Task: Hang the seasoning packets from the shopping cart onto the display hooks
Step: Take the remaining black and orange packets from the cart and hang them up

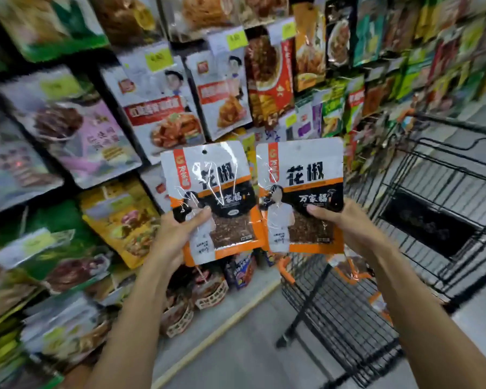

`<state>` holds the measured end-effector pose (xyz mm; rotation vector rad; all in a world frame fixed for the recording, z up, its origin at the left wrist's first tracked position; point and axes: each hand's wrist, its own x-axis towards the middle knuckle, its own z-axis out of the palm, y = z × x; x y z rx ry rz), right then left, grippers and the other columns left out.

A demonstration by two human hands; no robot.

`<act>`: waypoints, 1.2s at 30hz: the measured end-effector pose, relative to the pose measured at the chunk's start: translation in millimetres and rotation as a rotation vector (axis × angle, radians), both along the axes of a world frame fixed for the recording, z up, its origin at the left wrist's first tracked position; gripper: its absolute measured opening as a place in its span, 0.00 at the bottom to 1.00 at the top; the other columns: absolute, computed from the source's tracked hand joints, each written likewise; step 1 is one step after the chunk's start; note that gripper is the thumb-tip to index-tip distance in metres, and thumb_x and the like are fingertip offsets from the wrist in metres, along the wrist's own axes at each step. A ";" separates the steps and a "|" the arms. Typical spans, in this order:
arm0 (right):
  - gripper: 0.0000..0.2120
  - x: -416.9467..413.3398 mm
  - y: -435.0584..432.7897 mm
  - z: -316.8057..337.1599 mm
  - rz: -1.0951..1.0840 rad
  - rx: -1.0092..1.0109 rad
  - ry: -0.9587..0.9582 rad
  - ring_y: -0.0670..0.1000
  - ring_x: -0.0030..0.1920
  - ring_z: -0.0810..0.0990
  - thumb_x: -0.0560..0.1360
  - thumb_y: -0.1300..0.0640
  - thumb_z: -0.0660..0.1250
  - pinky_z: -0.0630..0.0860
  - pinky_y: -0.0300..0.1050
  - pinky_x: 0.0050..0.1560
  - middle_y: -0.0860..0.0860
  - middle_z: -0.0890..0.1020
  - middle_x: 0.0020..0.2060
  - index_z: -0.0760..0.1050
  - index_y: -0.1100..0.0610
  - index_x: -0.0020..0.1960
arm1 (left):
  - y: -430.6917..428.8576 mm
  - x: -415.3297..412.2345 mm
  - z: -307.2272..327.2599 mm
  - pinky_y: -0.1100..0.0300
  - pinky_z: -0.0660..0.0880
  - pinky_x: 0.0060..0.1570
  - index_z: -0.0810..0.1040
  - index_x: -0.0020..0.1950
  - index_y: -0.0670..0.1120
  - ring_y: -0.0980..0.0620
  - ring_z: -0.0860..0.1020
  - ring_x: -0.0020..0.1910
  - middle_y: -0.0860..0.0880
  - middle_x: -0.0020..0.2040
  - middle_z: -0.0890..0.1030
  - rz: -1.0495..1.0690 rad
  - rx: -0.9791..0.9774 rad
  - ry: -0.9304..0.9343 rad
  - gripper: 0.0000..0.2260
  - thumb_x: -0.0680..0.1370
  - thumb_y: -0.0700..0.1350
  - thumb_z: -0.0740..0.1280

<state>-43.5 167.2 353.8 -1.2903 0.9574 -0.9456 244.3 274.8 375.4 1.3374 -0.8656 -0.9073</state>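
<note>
Two matching seasoning packets, white on top with black and orange below, are held up side by side in front of the display. My left hand (pixel 177 237) grips the left packet (pixel 222 192) at its lower left corner, thumb on the front. My right hand (pixel 345 220) pinches the right packet (pixel 303 178) at its lower right side. Each packet stands upright, and a hang hole shows at the top of the left one. The black wire shopping cart (pixel 421 209) stands to the right, with more orange-edged packets (pixel 351 269) lying inside it below my right hand.
A wall of hanging food packets (pixel 163 108) with yellow price tags fills the left and top. Low shelves hold more goods (pixel 208 290) near the floor. The grey aisle floor (pixel 250 346) runs between the display and the cart.
</note>
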 end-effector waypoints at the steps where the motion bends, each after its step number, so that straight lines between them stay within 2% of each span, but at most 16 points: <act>1: 0.12 19.6 9.0 11.0 0.038 -0.026 -0.019 0.49 0.48 0.85 0.67 0.61 0.75 0.79 0.34 0.42 0.54 0.86 0.49 0.81 0.58 0.51 | 20.6 13.9 9.9 0.64 0.79 0.36 0.78 0.49 0.48 0.55 0.84 0.40 0.53 0.40 0.85 0.036 -0.015 -0.004 0.15 0.64 0.46 0.74; 5: 0.12 103.3 58.7 50.1 0.205 -0.112 -0.089 0.44 0.47 0.85 0.68 0.61 0.74 0.77 0.30 0.41 0.48 0.86 0.46 0.81 0.56 0.51 | 109.2 76.5 43.3 0.57 0.80 0.47 0.78 0.54 0.47 0.54 0.84 0.45 0.52 0.45 0.85 0.172 -0.056 -0.049 0.21 0.63 0.48 0.75; 7: 0.12 144.8 89.3 64.1 0.275 -0.151 -0.108 0.45 0.48 0.85 0.68 0.60 0.74 0.77 0.30 0.42 0.48 0.86 0.47 0.82 0.54 0.51 | 160.1 111.6 56.5 0.57 0.80 0.49 0.78 0.52 0.51 0.57 0.83 0.46 0.56 0.44 0.85 0.226 -0.081 -0.089 0.20 0.62 0.50 0.75; 9: 0.11 186.1 122.6 75.1 0.345 -0.181 -0.122 0.45 0.50 0.85 0.67 0.58 0.74 0.78 0.32 0.43 0.48 0.86 0.48 0.83 0.52 0.49 | 212.4 144.2 69.6 0.60 0.79 0.49 0.77 0.55 0.56 0.59 0.82 0.49 0.59 0.47 0.84 0.259 -0.105 -0.122 0.24 0.61 0.53 0.76; 11: 0.09 225.2 158.7 83.7 0.409 -0.210 -0.128 0.44 0.48 0.85 0.66 0.57 0.75 0.79 0.31 0.42 0.47 0.87 0.45 0.84 0.50 0.46 | 265.9 175.6 80.8 0.57 0.79 0.52 0.75 0.58 0.58 0.56 0.81 0.53 0.59 0.52 0.83 0.318 -0.125 -0.136 0.28 0.60 0.54 0.77; 12: 0.07 244.6 176.3 86.0 0.427 -0.235 -0.120 0.44 0.48 0.85 0.67 0.56 0.75 0.79 0.33 0.42 0.48 0.87 0.44 0.84 0.51 0.45 | 291.0 190.6 85.7 0.52 0.78 0.55 0.76 0.60 0.57 0.52 0.80 0.55 0.56 0.55 0.82 0.342 -0.125 -0.140 0.30 0.59 0.55 0.77; 14: 0.14 282.7 211.6 89.6 0.457 -0.256 -0.126 0.50 0.51 0.84 0.67 0.55 0.76 0.81 0.45 0.52 0.55 0.86 0.46 0.83 0.58 0.51 | 337.9 218.5 95.8 0.46 0.75 0.59 0.77 0.62 0.53 0.47 0.79 0.58 0.49 0.59 0.81 0.370 -0.120 -0.167 0.30 0.61 0.55 0.77; 16: 0.20 319.5 244.3 94.5 0.488 -0.228 -0.183 0.49 0.52 0.84 0.62 0.52 0.78 0.81 0.47 0.55 0.52 0.86 0.48 0.82 0.55 0.52 | 377.8 243.6 103.7 0.47 0.76 0.59 0.79 0.60 0.49 0.48 0.80 0.57 0.47 0.57 0.82 0.390 -0.133 -0.210 0.26 0.63 0.55 0.76; 18: 0.16 354.8 272.7 99.6 0.522 -0.209 -0.218 0.47 0.50 0.85 0.60 0.52 0.77 0.81 0.46 0.53 0.47 0.86 0.47 0.83 0.51 0.48 | 410.7 267.4 106.7 0.51 0.78 0.56 0.79 0.56 0.44 0.51 0.81 0.53 0.47 0.52 0.83 0.415 -0.131 -0.229 0.25 0.63 0.54 0.76; 20: 0.13 385.2 296.6 104.9 0.560 -0.208 -0.220 0.47 0.51 0.84 0.61 0.52 0.77 0.79 0.49 0.54 0.47 0.86 0.47 0.85 0.47 0.46 | 437.1 290.0 108.4 0.58 0.80 0.49 0.79 0.46 0.46 0.55 0.83 0.45 0.52 0.41 0.84 0.447 -0.111 -0.255 0.15 0.66 0.52 0.75; 22: 0.17 408.9 312.9 108.2 0.610 -0.204 -0.205 0.49 0.53 0.84 0.59 0.47 0.80 0.77 0.50 0.56 0.48 0.86 0.49 0.85 0.45 0.48 | 455.1 312.4 106.3 0.61 0.79 0.47 0.77 0.43 0.45 0.56 0.82 0.41 0.52 0.37 0.82 0.479 -0.097 -0.234 0.12 0.67 0.51 0.73; 26: 0.25 448.1 322.6 112.6 0.616 -0.199 -0.186 0.53 0.55 0.83 0.56 0.45 0.80 0.76 0.53 0.59 0.51 0.86 0.51 0.84 0.53 0.50 | 467.4 356.8 95.1 0.64 0.78 0.48 0.79 0.51 0.49 0.58 0.81 0.51 0.55 0.48 0.84 0.502 -0.090 -0.144 0.17 0.66 0.53 0.72; 28: 0.27 465.4 320.4 113.5 0.589 -0.213 -0.188 0.53 0.56 0.83 0.57 0.46 0.79 0.75 0.56 0.62 0.51 0.85 0.51 0.82 0.55 0.53 | 465.0 378.9 88.1 0.59 0.79 0.52 0.78 0.58 0.44 0.51 0.81 0.54 0.48 0.53 0.84 0.506 -0.072 -0.071 0.24 0.65 0.53 0.73; 31: 0.27 487.9 313.2 112.2 0.574 -0.235 -0.189 0.53 0.57 0.82 0.58 0.47 0.79 0.74 0.58 0.63 0.50 0.85 0.52 0.81 0.54 0.54 | 456.6 409.1 83.1 0.44 0.73 0.63 0.70 0.67 0.37 0.42 0.79 0.57 0.36 0.61 0.78 0.528 -0.036 0.013 0.35 0.66 0.51 0.74; 33: 0.27 503.4 305.1 110.5 0.573 -0.243 -0.181 0.52 0.57 0.82 0.58 0.45 0.79 0.73 0.58 0.64 0.48 0.85 0.51 0.80 0.53 0.54 | 447.0 431.1 81.8 0.40 0.70 0.65 0.68 0.69 0.38 0.40 0.77 0.60 0.37 0.62 0.78 0.532 -0.039 0.029 0.36 0.66 0.51 0.74; 36: 0.31 525.9 293.8 109.4 0.584 -0.262 -0.170 0.52 0.59 0.81 0.57 0.43 0.79 0.73 0.59 0.65 0.48 0.85 0.54 0.79 0.52 0.58 | 429.3 461.2 82.9 0.42 0.70 0.65 0.73 0.64 0.42 0.42 0.77 0.61 0.43 0.59 0.80 0.552 -0.063 -0.001 0.29 0.66 0.51 0.73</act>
